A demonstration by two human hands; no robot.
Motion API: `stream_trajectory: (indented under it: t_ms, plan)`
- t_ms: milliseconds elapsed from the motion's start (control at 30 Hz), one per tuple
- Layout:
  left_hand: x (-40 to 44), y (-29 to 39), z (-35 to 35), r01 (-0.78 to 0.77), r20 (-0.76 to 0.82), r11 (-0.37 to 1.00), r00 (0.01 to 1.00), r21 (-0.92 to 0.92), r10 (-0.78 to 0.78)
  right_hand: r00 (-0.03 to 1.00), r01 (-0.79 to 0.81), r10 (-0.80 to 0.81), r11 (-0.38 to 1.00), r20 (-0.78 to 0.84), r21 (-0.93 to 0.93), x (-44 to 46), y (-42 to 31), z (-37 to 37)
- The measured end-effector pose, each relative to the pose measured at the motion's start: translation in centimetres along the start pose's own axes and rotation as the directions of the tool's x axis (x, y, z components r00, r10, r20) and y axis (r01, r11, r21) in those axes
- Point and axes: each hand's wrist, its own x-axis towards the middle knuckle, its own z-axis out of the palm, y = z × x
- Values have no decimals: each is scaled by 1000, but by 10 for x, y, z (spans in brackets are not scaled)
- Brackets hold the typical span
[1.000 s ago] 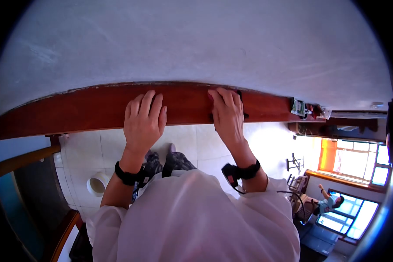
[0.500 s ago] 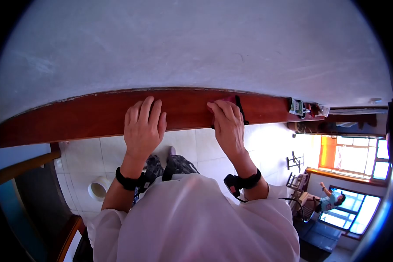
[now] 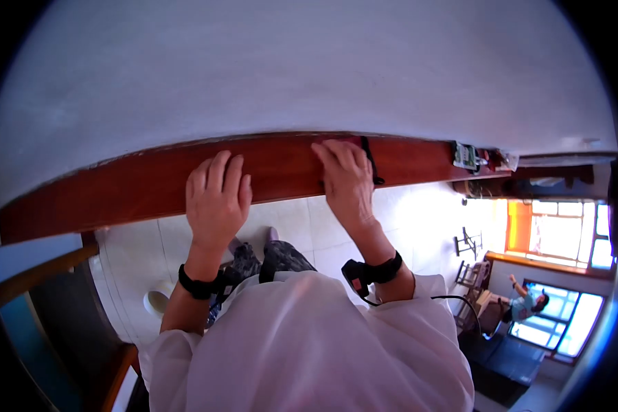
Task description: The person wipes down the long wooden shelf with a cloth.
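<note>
My left hand lies on the long reddish-brown wooden ledge, fingers stretched out and slightly apart, with nothing visible in it. To its right, my right hand presses down on the same ledge with bent fingers. Under and beside those fingers is a dark red cloth-like piece with a black edge, mostly covered by the hand. I wear black straps on both wrists.
A pale wall rises behind the ledge. Small packets sit at its right end. Below are light floor tiles and a round white container. Another person is near the windows at right.
My right hand has shifted left along the ledge, and the dark red piece has moved slightly with it. The left hand stays on the wood; the view has tilted a little.
</note>
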Motion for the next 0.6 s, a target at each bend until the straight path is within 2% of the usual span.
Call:
stream_trajectory:
  t_ms: [33,67,133,200,267,333,400,467,533,600]
  plan:
    - [2,0,1,-4,7,1000,1000,6,4,1000,6,-5,1000,28,-22,-4,1,-4]
    - [3,1,3,-31,0,999,1000,-20,31,998,28,-28,1000,54,9,-15,8,-2]
    - [1,0,4,-16,-18,999,1000,41,17,997,58,-61,995,42,75,-30,19,-7]
    - [-1,0,5,-30,-15,998,999,46,31,1000,-24,24,994,4,-111,-33,36,-15]
    - [-2,-1,6,-36,-19,997,999,73,38,979,-200,203,963,-2,-181,-44,70,-10]
    - [-1,0,6,-42,-21,997,999,71,43,966,-257,257,926,-37,-276,-45,63,2]
    - [0,2,7,-38,-19,992,999,120,41,974,-218,227,945,6,-245,-41,37,11]
    - [1,1,7,-48,-18,993,999,104,50,996,-77,81,991,29,-105,-33,-8,22]
    - [-2,0,5,-53,-4,994,999,95,54,989,7,-20,996,146,88,-23,-45,12]
    - [0,-1,4,-56,3,995,998,77,56,990,35,-53,990,130,138,-26,-34,13]
